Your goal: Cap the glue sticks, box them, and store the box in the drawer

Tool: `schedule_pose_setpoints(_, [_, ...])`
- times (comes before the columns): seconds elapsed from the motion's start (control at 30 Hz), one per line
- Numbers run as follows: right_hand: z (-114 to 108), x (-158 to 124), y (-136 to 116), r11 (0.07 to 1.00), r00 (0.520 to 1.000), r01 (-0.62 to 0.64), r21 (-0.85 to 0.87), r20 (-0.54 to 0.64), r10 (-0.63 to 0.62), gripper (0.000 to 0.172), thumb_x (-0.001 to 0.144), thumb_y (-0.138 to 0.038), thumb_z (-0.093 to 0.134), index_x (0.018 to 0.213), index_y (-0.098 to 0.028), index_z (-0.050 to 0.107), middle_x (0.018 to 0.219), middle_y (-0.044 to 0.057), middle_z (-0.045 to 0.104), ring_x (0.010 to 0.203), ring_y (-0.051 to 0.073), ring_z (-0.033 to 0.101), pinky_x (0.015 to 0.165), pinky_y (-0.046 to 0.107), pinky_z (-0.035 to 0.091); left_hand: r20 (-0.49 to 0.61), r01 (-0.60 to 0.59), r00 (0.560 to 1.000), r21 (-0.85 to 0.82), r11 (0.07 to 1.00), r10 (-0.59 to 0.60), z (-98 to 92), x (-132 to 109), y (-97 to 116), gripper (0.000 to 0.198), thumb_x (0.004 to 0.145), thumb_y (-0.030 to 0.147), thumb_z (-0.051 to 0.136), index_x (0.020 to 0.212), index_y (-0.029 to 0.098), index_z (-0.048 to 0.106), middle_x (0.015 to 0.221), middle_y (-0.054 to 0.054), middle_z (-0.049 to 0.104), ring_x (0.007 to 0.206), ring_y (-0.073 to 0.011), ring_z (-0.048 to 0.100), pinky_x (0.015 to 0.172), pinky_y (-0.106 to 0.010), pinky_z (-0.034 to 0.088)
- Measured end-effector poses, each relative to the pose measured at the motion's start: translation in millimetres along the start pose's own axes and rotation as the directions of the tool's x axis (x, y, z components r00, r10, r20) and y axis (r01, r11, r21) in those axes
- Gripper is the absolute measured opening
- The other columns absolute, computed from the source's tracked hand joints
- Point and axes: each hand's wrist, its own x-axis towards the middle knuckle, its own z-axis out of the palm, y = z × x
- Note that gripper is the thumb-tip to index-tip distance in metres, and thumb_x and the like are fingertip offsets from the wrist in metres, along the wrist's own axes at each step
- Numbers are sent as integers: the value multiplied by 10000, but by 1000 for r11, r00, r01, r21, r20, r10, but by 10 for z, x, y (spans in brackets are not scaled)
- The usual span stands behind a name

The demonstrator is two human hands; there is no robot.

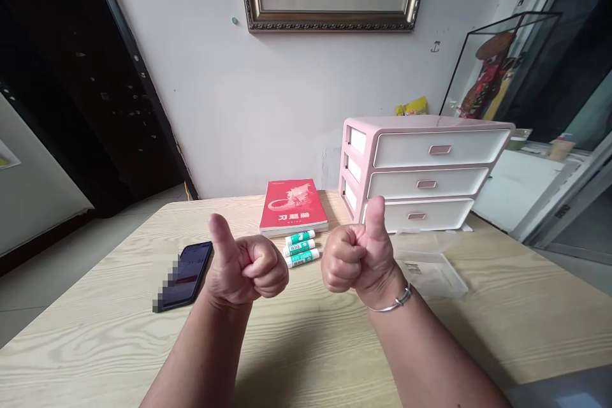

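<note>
Glue sticks (pixel 301 248): three green and white ones lie side by side between our hands, and we are not holding them.
Left hand (pixel 246 268): curled tight in a fist, thumb up, holding nothing.
Right hand (pixel 361 255): curled tight too, thumb up, holding nothing, with a silver bangle (pixel 396 301) on the wrist.
Far: a red book (pixel 293 207) just behind the sticks, and a pink drawer box (pixel 421 172) to the right.
Left: a phone (pixel 184 275) on the wood table (pixel 502 319).
Right: a clear plastic case (pixel 430 271).
Could go wrong: the sticks are round, so a bump from our hands could roll them away.
</note>
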Motion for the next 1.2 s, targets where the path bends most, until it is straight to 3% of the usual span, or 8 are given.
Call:
schedule_pose_setpoints(0.27, [-72,27,22,998,997,-6,56,74,1,738,702,-938,33,552,-247,246,453,-81,194,405,67,149,395,234,142,-29,46,998,-13,999,-47,-41,39,-77,776,638,933,-61,464,226,206,413,65,145,354,-60,93,341,-226,97])
schedule_pose_setpoints(0.67, [-113,6,-7,999,997,-21,36,78,18,752,675,-944,-8,548,-245,239,448,-82,182,397,69,151,396,230,150,13,42,999,-1,999,-42,-63,39,-103,781,640,949,-27,464,226,209,407,63,144,348,-64,112,339,-222,101])
schedule_pose_setpoints(1.2, [-190,-36,-19,995,993,-102,-2,-67,102,750,699,-957,95,502,-247,240,416,-81,174,385,70,148,401,234,162,-46,80,996,0,997,-80,-100,29,-127,783,648,965,41,444,226,201,406,67,145,351,-58,109,346,-223,101])
